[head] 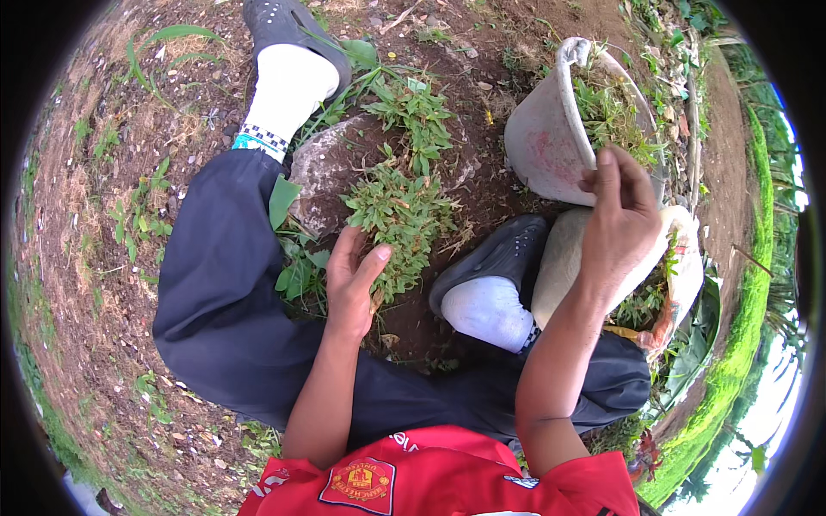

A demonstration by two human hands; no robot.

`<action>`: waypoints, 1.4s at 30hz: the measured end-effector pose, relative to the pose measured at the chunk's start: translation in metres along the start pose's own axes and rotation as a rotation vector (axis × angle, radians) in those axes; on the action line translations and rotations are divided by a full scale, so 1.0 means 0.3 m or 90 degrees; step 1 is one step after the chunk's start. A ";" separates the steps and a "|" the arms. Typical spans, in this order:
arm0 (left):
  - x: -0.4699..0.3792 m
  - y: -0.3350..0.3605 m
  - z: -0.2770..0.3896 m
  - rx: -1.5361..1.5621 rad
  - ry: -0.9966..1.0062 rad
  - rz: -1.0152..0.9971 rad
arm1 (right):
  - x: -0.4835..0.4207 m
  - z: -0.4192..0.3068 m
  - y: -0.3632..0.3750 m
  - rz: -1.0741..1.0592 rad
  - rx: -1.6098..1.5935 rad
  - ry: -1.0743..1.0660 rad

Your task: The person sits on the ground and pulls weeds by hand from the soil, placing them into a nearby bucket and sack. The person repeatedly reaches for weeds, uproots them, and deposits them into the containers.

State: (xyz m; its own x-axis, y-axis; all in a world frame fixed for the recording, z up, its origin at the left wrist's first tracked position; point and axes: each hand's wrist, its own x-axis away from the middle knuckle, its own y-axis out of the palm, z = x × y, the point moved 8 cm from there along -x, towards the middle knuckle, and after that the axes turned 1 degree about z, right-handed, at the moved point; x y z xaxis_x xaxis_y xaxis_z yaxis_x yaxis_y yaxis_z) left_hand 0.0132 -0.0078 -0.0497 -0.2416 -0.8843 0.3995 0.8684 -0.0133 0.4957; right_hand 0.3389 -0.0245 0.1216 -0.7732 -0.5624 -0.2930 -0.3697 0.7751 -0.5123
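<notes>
A clump of small leafy green plants [406, 219], brownish at some tips, is at the middle, over bare soil. My left hand [353, 277] grips its near left edge, with the thumb over the leaves and the other fingers partly hidden. To the right, a worn whitish plastic bucket [548, 142] with reddish stains leans over, and green plants [606, 106] fill its mouth. My right hand [619, 206] is at the bucket's near rim, thumb and fingers bent close together. Whether anything is pinched there cannot be made out.
A pale sack [571, 264] with greenery in its opening lies beside my right shoe [497, 251]. A flat stone [326, 171] lies near my left leg [219, 277]. More leafy plants [419, 122] grow beyond the clump. Bright green grass [755, 258] runs along the far right.
</notes>
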 end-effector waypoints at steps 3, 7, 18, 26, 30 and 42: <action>0.001 0.005 0.000 0.023 -0.012 -0.019 | -0.117 -0.054 -0.097 0.120 0.038 -0.047; 0.013 0.014 0.009 0.050 -0.015 -0.049 | -0.077 -0.109 -0.095 0.134 0.222 -0.141; 0.077 0.107 0.171 -0.498 0.322 -0.108 | 0.470 -0.064 0.319 -0.454 -0.064 0.013; 0.089 0.136 0.186 -0.584 0.415 -0.095 | 0.538 0.113 0.328 -0.440 -0.363 0.315; 0.090 0.143 0.188 -0.592 0.440 -0.098 | 0.569 0.158 0.343 -0.430 -0.472 0.392; 0.106 0.155 0.175 -0.699 0.502 -0.066 | 0.464 -0.042 0.268 -0.399 -0.060 -0.225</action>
State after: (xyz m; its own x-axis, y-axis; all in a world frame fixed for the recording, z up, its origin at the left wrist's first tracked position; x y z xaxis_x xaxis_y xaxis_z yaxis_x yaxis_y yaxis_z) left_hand 0.0233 -0.0120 0.0267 -0.3378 -0.8814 -0.3303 0.8460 -0.1304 -0.5170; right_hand 0.1953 -0.0368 0.0497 -0.1937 -0.9563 -0.2190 -0.7442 0.2886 -0.6024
